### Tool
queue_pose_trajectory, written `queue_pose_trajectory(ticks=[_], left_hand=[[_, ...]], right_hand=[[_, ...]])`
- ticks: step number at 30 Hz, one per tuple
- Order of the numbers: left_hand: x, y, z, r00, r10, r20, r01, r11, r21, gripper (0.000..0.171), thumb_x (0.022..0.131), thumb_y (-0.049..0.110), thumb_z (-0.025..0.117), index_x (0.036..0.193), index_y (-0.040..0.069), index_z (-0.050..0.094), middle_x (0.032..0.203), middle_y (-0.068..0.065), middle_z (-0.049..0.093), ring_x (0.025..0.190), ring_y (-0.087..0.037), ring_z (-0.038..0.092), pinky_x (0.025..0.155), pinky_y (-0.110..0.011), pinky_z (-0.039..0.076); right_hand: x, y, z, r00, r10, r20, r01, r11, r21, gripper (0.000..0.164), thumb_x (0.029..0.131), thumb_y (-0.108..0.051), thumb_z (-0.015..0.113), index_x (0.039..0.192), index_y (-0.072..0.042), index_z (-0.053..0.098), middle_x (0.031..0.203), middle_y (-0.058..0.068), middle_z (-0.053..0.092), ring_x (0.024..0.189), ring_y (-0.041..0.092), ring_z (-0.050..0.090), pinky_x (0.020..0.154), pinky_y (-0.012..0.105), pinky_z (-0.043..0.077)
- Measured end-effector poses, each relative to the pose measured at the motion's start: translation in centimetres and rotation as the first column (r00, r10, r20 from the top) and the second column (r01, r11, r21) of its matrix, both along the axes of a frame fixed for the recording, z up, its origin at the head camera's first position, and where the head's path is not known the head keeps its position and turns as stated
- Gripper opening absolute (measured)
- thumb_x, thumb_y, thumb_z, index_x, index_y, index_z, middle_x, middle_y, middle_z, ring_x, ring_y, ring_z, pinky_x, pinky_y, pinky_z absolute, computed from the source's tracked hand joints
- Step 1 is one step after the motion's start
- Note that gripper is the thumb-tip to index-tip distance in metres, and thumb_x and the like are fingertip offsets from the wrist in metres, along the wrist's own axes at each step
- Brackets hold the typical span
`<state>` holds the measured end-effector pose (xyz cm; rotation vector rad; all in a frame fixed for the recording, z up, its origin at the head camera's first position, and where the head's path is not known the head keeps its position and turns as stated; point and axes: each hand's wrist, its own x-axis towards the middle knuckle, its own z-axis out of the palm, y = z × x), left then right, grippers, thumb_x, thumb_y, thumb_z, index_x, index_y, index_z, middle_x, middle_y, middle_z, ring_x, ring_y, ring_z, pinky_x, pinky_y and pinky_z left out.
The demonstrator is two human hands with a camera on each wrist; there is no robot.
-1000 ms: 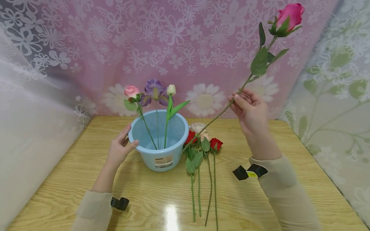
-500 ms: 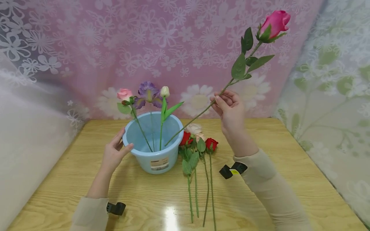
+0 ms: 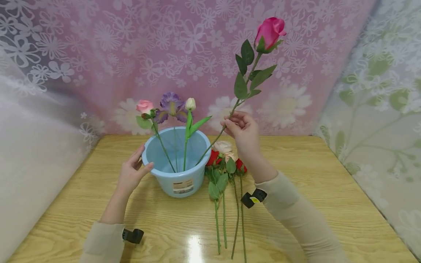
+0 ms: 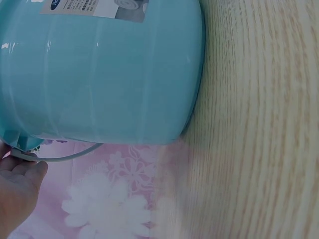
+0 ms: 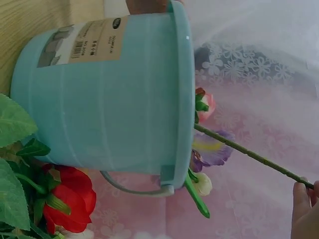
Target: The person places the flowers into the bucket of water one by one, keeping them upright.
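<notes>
My right hand (image 3: 245,137) pinches the stem of a tall deep-pink rose (image 3: 269,34) between thumb and fingers. The bloom rises up to the right, while the lower stem (image 5: 254,157) slants over the right rim into a light blue bucket (image 3: 164,184). At the bucket's left side my left hand (image 3: 133,171) grips the rim, thumb towards the front; the left wrist view shows the fingers (image 4: 20,167) by the end of the carrying handle (image 4: 70,156). Inside the bucket stand a light-pink rose (image 3: 144,106), a purple iris (image 3: 171,104) and a white tulip (image 3: 190,104).
Right of the bucket, several flowers lie on the wooden table (image 3: 289,219), stems towards me: red roses (image 3: 213,157) and pale blooms (image 3: 222,147). One red rose (image 5: 72,199) lies close beside the bucket wall. A pink flowered curtain (image 3: 138,47) hangs behind the table.
My right hand has moved left and slightly down with the deep-pink rose, and the stem's lower end has passed into the bucket. My left hand has stayed on the rim.
</notes>
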<state>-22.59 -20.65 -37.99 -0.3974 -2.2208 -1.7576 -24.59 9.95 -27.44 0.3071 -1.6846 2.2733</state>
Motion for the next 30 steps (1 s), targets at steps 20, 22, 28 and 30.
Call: queue_pose_trajectory(ticks=[20, 22, 28, 30], left_hand=[[-0.1, -0.1, -0.2, 1.000, 0.002, 0.009, -0.002, 1.000, -0.010, 0.065, 0.081, 0.006, 0.064, 0.135, -0.003, 0.030, 0.140, -0.017, 0.026, 0.128, -0.027, 0.024, 0.100, -0.025, 0.029], [-0.1, -0.1, -0.2, 1.000, 0.001, 0.008, -0.001, 1.000, -0.008, 0.064, 0.081, 0.006, 0.064, 0.135, -0.003, 0.030, 0.141, -0.016, 0.026, 0.128, -0.027, 0.024, 0.100, -0.024, 0.029], [-0.1, -0.1, -0.2, 1.000, 0.002, 0.004, -0.002, 1.000, -0.008, 0.064, 0.081, 0.006, 0.064, 0.135, -0.002, 0.031, 0.141, -0.013, 0.027, 0.128, -0.025, 0.024, 0.100, -0.023, 0.029], [-0.1, -0.1, -0.2, 1.000, 0.001, 0.003, -0.001, 1.000, -0.008, 0.064, 0.081, 0.006, 0.064, 0.135, -0.002, 0.030, 0.141, -0.013, 0.027, 0.128, -0.026, 0.024, 0.100, -0.024, 0.029]], right_hand=[[-0.6, -3.4, -2.5, 0.997, 0.055, 0.050, -0.060, 0.993, 0.101, 0.018, 0.082, 0.007, 0.056, 0.100, 0.004, 0.054, 0.085, 0.005, 0.061, 0.085, 0.029, 0.060, 0.074, 0.031, 0.052], [-0.7, -3.5, -2.8, 0.996, 0.064, 0.056, -0.070, 0.990, 0.121, 0.019, 0.082, 0.005, 0.057, 0.101, 0.004, 0.055, 0.088, 0.008, 0.061, 0.083, 0.026, 0.061, 0.074, 0.030, 0.052], [-0.9, -4.1, -3.7, 0.995, 0.081, 0.065, -0.089, 0.986, 0.143, 0.020, 0.083, 0.004, 0.057, 0.103, 0.005, 0.055, 0.097, 0.020, 0.059, 0.076, 0.014, 0.061, 0.076, 0.031, 0.052], [-0.9, -4.3, -3.9, 0.995, 0.074, 0.068, -0.084, 0.984, 0.154, 0.021, 0.082, 0.004, 0.058, 0.103, 0.005, 0.055, 0.097, 0.021, 0.059, 0.076, 0.015, 0.061, 0.075, 0.032, 0.052]])
